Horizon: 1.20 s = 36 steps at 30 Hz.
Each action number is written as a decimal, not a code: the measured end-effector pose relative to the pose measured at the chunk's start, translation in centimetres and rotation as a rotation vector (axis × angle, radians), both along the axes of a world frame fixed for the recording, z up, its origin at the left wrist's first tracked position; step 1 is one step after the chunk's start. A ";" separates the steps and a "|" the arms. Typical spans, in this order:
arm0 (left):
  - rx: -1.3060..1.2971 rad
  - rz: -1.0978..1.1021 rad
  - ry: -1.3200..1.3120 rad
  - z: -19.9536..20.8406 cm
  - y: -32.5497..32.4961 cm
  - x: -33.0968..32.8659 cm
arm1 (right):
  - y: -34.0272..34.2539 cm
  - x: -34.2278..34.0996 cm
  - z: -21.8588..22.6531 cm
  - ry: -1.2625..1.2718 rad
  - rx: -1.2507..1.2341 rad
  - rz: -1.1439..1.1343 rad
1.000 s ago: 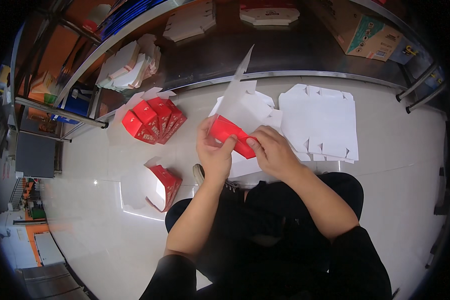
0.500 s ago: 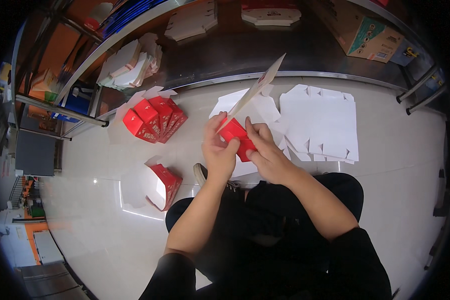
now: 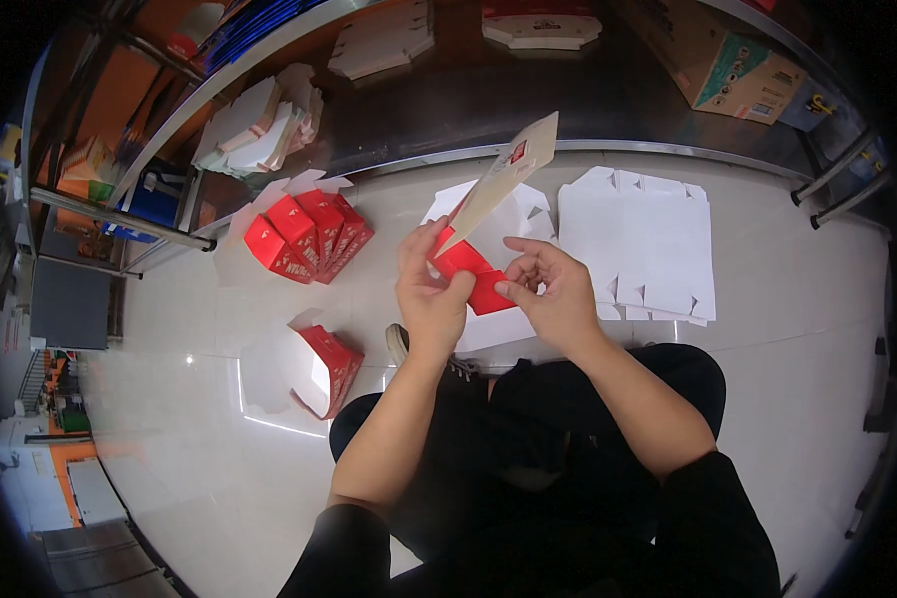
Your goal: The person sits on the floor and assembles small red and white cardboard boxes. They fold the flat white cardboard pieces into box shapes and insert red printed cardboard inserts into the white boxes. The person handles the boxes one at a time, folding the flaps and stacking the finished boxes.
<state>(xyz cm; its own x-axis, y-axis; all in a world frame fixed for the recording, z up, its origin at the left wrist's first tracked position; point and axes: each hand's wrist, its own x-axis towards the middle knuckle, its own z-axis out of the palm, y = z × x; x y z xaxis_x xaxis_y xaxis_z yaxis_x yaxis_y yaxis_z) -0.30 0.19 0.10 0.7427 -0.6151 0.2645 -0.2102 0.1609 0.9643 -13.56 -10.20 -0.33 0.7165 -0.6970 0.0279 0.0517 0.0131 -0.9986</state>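
Between my hands is a partly folded red cardboard box (image 3: 465,261), its tall cream panel rising up and to the right. My left hand (image 3: 432,289) grips the box's left side, thumb pressed on the red part. At its lower right corner, my right hand (image 3: 556,289) pinches a red flap between thumb and fingers. Beneath them on the floor lie white cardboard blanks (image 3: 508,224). Further right is a stack of flat white blanks (image 3: 658,244) with notched edges. To the left stand several folded red boxes (image 3: 314,234), nested in a fan, and another red box (image 3: 334,369) lies nearer me.
A metal shelf (image 3: 429,154) crosses the far side, its legs reaching the floor at left and right. On it are stacked flat cardboard pieces (image 3: 259,125) and a brown carton (image 3: 733,75). My knees and a shoe (image 3: 399,344) sit just below the work.
The box's cream panel has tilted to show more of its face. My right hand has moved slightly right, from the box's middle to the lower right flap.
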 end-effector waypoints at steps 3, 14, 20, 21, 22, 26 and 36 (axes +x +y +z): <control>0.009 -0.023 -0.026 0.4 -0.2 -0.5 | 0.4 0.2 0.2 -0.008 -0.061 -0.027; -0.129 -0.322 -0.005 1.4 -0.5 -0.8 | -2.4 -0.2 -0.9 0.249 -0.157 0.118; 0.159 -0.338 -0.570 1.6 0.5 0.6 | -2.9 -0.8 3.0 -0.136 0.474 0.083; 0.160 -0.321 -0.623 1.5 0.5 0.7 | -2.8 -0.9 3.1 -0.166 0.420 0.057; 0.160 -0.304 -0.676 1.5 0.3 0.8 | -2.7 -1.0 3.1 -0.195 0.365 0.032; 0.142 -0.263 -0.456 0.8 0.6 1.8 | -3.0 -1.3 4.0 -0.249 -0.280 0.123; 0.008 -0.469 -0.268 1.5 0.7 0.7 | -2.3 -1.2 3.4 -0.200 -0.773 0.033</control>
